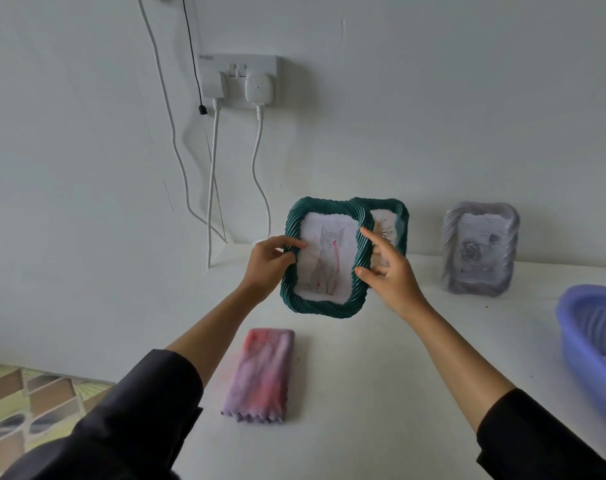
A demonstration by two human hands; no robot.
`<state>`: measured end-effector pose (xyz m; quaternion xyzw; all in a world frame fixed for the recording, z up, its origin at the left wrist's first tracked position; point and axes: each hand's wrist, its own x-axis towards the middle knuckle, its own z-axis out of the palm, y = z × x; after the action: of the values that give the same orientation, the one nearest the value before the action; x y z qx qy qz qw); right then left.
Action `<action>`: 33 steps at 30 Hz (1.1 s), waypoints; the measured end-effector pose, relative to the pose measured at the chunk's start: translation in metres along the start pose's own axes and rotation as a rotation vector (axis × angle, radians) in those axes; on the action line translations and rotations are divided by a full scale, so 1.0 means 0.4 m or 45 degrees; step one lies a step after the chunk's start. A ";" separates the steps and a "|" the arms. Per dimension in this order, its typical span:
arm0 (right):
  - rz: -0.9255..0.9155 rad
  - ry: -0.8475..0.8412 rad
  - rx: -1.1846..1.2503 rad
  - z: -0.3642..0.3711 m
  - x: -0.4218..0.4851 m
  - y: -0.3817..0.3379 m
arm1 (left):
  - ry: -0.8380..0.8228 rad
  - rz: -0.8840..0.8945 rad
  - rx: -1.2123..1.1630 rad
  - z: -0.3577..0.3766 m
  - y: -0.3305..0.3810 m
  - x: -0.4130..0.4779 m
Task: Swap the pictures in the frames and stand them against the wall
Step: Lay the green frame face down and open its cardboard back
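A: Setting: a home, by the look of it.

B: Evidence?

A: Plain white wall [433, 98], double socket [238, 81] with two white chargers plugged in, cables trailing down. White tabletop [363, 393], folded pink-purple cloth [260, 375], purple plastic basin [588, 327], patterned floor tiles [35, 403].

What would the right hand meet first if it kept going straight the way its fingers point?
Probably the second green frame behind the cat frame; the right hand points up and away toward it, though depth is unclear.

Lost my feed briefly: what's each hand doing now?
Left hand: closed on the cat frame, gripping its left edge.
Right hand: open, fingers spread at its right edge.
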<state>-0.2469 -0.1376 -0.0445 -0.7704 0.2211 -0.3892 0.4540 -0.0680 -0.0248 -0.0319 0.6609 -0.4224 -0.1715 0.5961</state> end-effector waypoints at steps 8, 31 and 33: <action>0.182 -0.069 -0.021 -0.165 -0.154 -0.021 | -0.157 -0.138 0.085 0.142 0.022 -0.136; 0.298 -0.432 -0.625 -0.190 -0.164 -0.155 | -0.339 -0.539 -0.316 0.331 0.143 -0.179; 0.293 -0.352 -0.564 -0.205 -0.169 -0.141 | -0.344 -0.534 -0.268 0.318 0.131 -0.177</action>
<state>-0.3537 -0.1063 0.0011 -0.8664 0.3227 -0.1685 0.3417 -0.2206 -0.0491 -0.0320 0.6395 -0.3320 -0.4207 0.5511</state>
